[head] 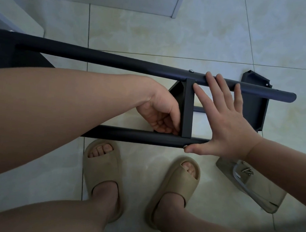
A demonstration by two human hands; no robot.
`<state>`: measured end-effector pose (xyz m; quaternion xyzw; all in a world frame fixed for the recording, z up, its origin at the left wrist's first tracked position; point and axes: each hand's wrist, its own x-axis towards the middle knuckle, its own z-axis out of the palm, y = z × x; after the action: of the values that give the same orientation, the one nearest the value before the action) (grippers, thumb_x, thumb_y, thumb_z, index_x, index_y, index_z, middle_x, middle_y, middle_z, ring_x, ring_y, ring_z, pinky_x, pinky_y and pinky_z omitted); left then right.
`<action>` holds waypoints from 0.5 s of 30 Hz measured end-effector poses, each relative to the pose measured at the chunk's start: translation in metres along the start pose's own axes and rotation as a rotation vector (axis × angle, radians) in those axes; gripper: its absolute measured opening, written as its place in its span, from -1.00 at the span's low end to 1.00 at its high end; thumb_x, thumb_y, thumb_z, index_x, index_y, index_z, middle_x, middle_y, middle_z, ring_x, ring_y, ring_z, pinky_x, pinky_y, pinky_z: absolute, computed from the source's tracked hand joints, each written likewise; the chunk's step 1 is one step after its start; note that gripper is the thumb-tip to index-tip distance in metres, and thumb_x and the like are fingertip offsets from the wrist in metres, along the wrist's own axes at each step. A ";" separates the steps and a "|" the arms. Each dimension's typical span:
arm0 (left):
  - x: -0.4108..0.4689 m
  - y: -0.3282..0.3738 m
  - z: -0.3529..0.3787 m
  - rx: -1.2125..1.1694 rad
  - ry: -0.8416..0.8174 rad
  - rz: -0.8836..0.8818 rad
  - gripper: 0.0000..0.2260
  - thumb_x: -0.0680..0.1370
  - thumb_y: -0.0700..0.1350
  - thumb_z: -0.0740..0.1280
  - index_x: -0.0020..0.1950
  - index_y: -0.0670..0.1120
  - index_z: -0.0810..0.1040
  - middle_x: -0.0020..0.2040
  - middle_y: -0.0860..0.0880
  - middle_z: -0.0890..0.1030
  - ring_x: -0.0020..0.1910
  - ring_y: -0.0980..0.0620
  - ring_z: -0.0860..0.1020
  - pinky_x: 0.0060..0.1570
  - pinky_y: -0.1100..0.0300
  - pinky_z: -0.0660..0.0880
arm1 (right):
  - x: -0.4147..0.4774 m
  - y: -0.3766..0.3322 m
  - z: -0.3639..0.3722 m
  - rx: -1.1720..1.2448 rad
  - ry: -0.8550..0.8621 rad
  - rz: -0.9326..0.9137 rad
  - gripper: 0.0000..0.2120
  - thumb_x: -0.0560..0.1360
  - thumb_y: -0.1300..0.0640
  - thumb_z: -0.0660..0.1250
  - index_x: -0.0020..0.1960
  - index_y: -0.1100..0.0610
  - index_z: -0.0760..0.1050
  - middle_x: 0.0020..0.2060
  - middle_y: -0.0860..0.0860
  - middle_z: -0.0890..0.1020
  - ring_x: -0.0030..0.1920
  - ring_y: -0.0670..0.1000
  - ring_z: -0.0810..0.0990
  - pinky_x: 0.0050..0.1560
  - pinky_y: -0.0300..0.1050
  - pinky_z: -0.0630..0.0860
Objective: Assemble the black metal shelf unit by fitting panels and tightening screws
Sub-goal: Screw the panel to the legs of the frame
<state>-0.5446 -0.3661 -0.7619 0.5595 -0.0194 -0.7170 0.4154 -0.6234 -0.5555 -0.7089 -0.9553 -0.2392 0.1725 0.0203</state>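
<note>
Shelf unit (98, 54) is held tipped on its side above the tile floor (169, 37), in front of the person's feet. Matte black finish. Two round tubes run left to right: far tube (150, 67) and near tube (130, 135), joined by a flat cross panel (188, 108). A silver screw head (191, 70) sits on the far tube above the panel.

Left hand (159, 114): fingers curled against the panel's base at the near tube; cannot tell if they hold anything. Right hand (225, 122): fingers spread straight, tips on the far tube, thumb at the near tube's end.
</note>
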 end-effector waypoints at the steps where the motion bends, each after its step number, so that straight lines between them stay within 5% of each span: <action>1: 0.000 0.001 0.000 0.006 -0.001 -0.002 -0.87 0.54 -0.29 0.32 -0.11 -0.13 0.65 -0.24 -0.03 0.65 -0.30 0.11 0.56 -0.18 0.29 0.52 | 0.000 -0.001 -0.002 0.005 -0.004 0.006 0.28 0.22 -0.69 0.12 0.67 0.06 -0.11 0.64 0.12 -0.19 0.62 0.17 -0.28 0.51 0.45 -0.26; 15: 0.000 -0.004 0.001 0.013 -0.005 0.006 -0.89 0.55 -0.31 0.34 -0.06 -0.15 0.63 -0.22 -0.05 0.64 -0.28 0.10 0.57 -0.14 0.27 0.53 | 0.004 -0.004 0.000 -0.026 0.003 -0.061 0.28 0.23 -0.67 0.16 0.67 0.07 -0.16 0.64 0.14 -0.21 0.62 0.20 -0.27 0.51 0.43 -0.27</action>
<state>-0.5477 -0.3639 -0.7634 0.5604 -0.0269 -0.7168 0.4139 -0.6221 -0.5502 -0.7096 -0.9480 -0.2706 0.1673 0.0134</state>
